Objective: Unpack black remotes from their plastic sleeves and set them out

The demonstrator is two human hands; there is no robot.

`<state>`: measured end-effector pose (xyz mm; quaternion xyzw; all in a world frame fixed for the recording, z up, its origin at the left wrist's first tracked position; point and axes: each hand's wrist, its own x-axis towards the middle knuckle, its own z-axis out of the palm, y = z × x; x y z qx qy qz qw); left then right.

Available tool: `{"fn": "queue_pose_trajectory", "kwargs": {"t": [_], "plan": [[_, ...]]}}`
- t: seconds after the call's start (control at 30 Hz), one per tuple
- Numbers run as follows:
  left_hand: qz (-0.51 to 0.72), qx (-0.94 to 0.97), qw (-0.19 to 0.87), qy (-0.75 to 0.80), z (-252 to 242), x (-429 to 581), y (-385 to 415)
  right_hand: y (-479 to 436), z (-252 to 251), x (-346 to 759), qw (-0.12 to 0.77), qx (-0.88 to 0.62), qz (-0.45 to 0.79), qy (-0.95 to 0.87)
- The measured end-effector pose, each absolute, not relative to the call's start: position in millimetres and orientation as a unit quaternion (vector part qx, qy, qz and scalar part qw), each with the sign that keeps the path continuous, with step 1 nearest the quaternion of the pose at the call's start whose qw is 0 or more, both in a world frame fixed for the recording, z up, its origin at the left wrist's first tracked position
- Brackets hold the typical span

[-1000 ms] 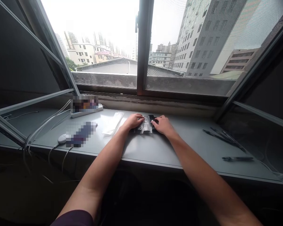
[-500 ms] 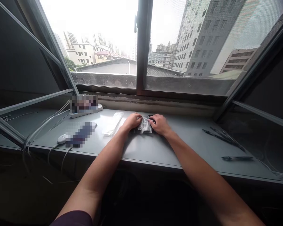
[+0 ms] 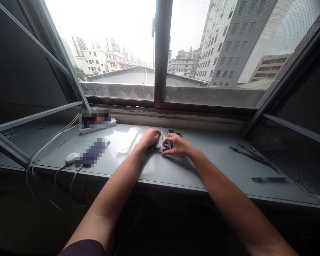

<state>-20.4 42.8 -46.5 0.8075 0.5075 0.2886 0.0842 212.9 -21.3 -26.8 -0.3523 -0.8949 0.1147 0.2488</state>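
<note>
A clear plastic packet (image 3: pixel 158 145) lies on the desk between my hands, wrinkled and shiny, with something dark in or under it. My left hand (image 3: pixel 149 138) is closed over the packet's left side, fingers curled onto it. At the packet's right side is my right hand (image 3: pixel 178 145), its thumb and fingers spread apart in an arch; whether the fingertips touch the plastic is unclear. Just behind the right hand a flat black item (image 3: pixel 174 133) shows in part. To the left of my left hand lie flat white and clear plastic bags (image 3: pixel 126 142).
A grey desk (image 3: pixel 165 174) runs below a window. On the left are a power strip (image 3: pixel 109 123), a blurred-out phone-like object (image 3: pixel 94 153), a white round charger (image 3: pixel 69 158) and cables. Several dark pens (image 3: pixel 252 154) lie on the right, one pen (image 3: pixel 268 179) nearer the edge. Metal frames flank both sides.
My right hand has shifted slightly left and turned, and its thumb and fingers have spread near the packet. More of the black item shows behind it. The left hand has barely moved.
</note>
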Motion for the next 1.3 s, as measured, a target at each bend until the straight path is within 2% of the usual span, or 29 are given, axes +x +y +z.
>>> {"fn": "queue_pose_trajectory", "kwargs": {"t": [0.37,0.9,1.3], "plan": [[0.299,0.795,0.110,0.516,-46,-22,43,-22,-25,209,0.255,-0.343,0.138,-0.893],[0.293,0.801,0.104,0.512,-44,-23,42,-12,-34,207,0.240,-0.350,0.065,-0.903],[0.299,0.798,0.105,0.512,-48,-24,46,-14,-28,214,0.232,-0.390,0.062,-0.889]]}}
